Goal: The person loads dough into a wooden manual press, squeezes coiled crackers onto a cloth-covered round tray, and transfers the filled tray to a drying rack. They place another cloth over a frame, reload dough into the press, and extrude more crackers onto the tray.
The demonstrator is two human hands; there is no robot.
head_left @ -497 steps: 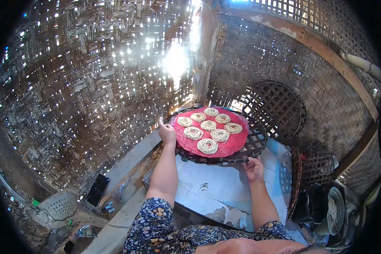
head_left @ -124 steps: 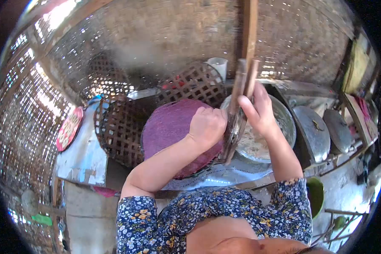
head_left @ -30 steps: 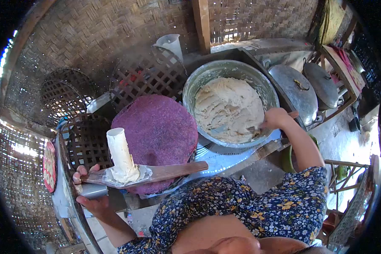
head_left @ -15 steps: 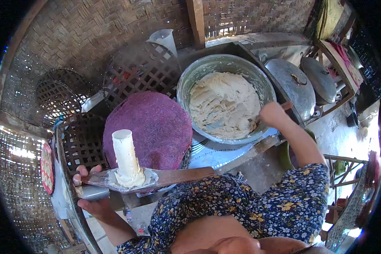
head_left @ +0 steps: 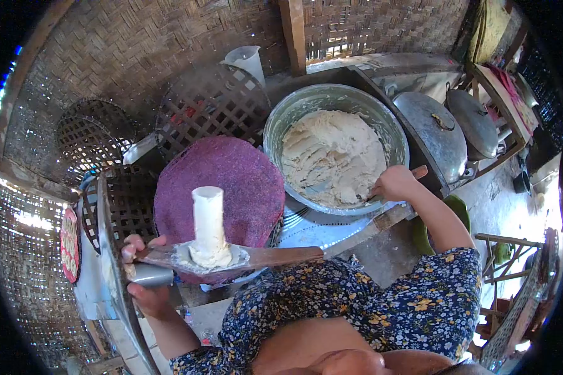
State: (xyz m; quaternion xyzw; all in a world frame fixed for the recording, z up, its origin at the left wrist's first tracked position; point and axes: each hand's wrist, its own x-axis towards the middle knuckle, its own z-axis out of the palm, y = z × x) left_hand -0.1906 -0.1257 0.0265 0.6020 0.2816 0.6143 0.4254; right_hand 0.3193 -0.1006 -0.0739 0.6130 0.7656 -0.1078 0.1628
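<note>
My left hand is wrapped round the end of a long wooden board, with a grey cylinder beneath it. A white tube stands upright on the board with pale dough round its base. Behind the board lies a round purple mat. My right hand is closed on a wooden handle at the right rim of a large metal basin. Pale dough fills much of the basin, and the handle's lower end is in it.
Two lidded pots stand right of the basin. Woven baskets and a white pitcher are behind the mat. A red tray with dough coils is at far left, and a green container stands low at right.
The board and tube have shifted slightly right with my left hand. My right hand has moved a little down and left along the basin's rim, still gripping the handle.
</note>
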